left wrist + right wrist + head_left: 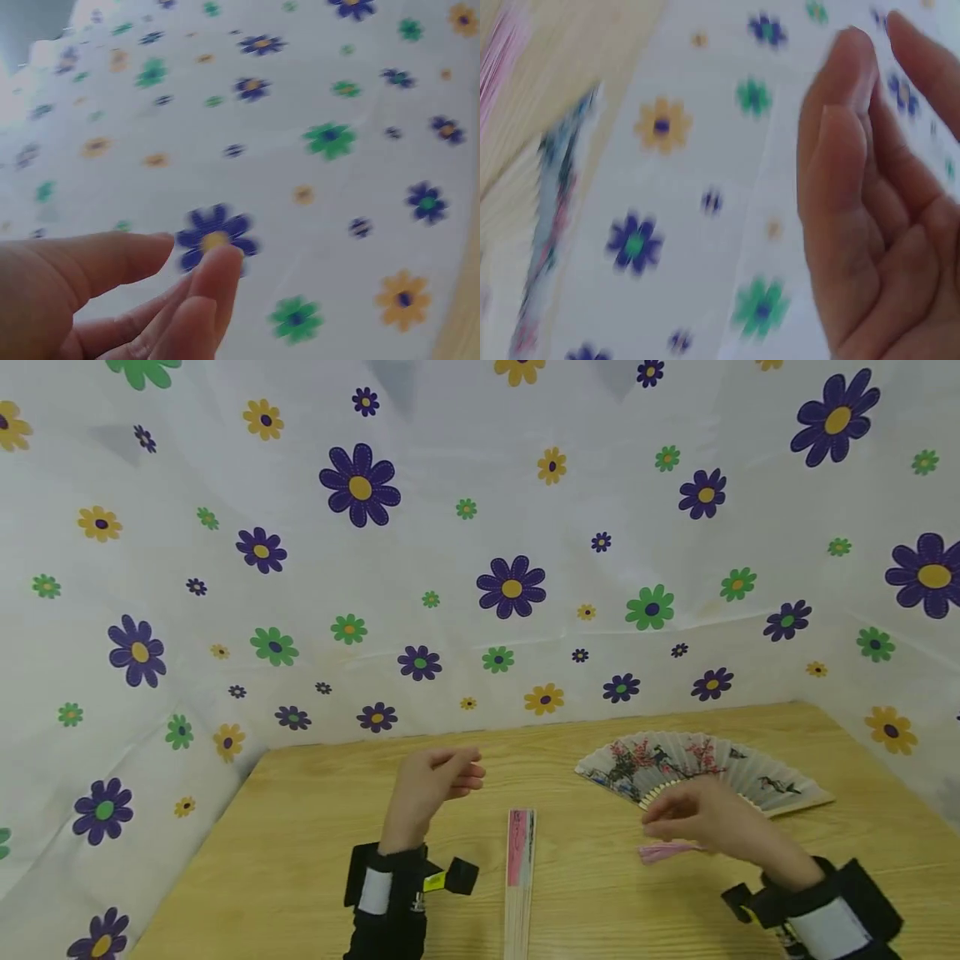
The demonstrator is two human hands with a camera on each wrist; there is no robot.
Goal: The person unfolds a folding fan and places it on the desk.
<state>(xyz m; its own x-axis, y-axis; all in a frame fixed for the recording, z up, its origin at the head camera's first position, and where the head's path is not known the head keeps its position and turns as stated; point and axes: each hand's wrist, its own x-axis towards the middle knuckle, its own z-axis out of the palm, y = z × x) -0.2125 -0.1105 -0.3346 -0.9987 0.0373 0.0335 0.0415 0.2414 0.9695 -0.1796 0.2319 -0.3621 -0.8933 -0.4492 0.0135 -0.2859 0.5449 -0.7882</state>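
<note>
An opened folding fan (693, 760) with a blossom-and-bird painting lies at the back right of the table. My right hand (708, 818) hovers in front of it and overlaps its ribs in the head view; its fingers are loosely bent and hold nothing. A pink tassel (666, 852) shows just under that hand. A second, folded fan (520, 877), pink and white at its top with pale ribs, lies lengthwise near the middle. Left of it, my left hand (431, 785) is raised over the table, thumb and fingers apart in the left wrist view, with nothing between them.
The wooden table (300, 843) meets a white cloth (435, 535) printed with purple, green and yellow flowers, which hangs along the back and both sides. Each wrist wears a black strap with a small camera (461, 877).
</note>
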